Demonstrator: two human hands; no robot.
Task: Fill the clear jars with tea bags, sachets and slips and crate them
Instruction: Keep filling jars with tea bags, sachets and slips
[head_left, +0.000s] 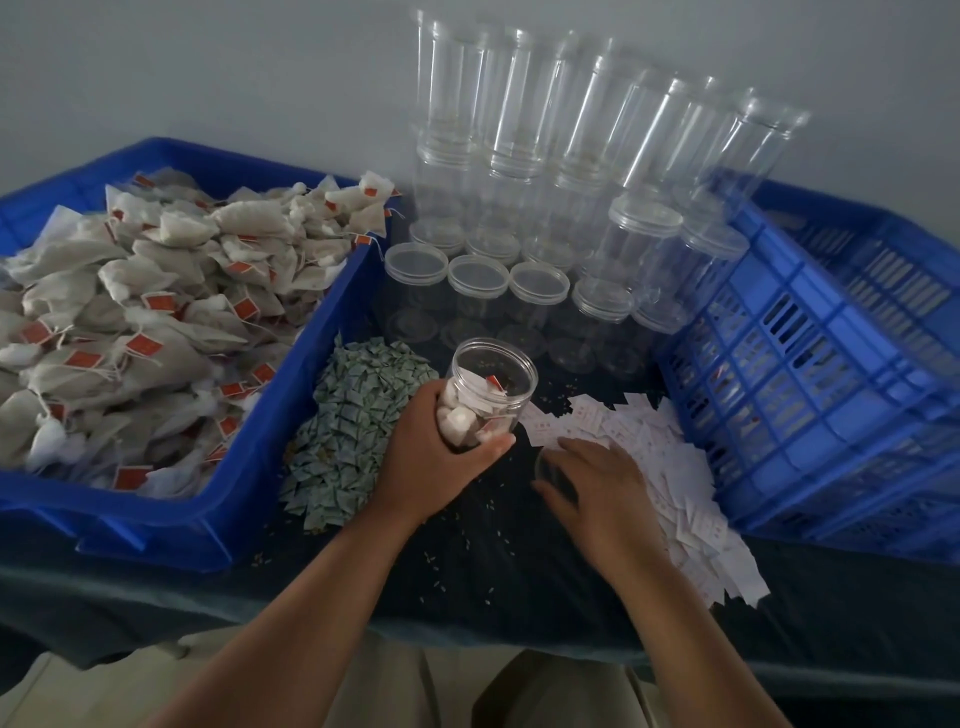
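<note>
My left hand (436, 457) grips an open clear jar (491, 384), tilted away from me, with a few white tea bags and a red tag inside. My right hand (592, 488) lies over a round clear lid (543, 465) on the dark table, fingers curled on its rim, at the edge of the pile of white paper slips (670, 467). A heap of small green-printed sachets (353, 421) sits just left of the jar. Tea bags (145, 312) with red tags fill the blue bin (270, 457) on the left.
Several lidded empty jars (478, 275) stand behind the held jar, with taller stacks (519, 130) against the wall. A blue slatted crate (810, 364) stands tilted at the right. Small crumbs dot the dark tablecloth (493, 561) near the front edge.
</note>
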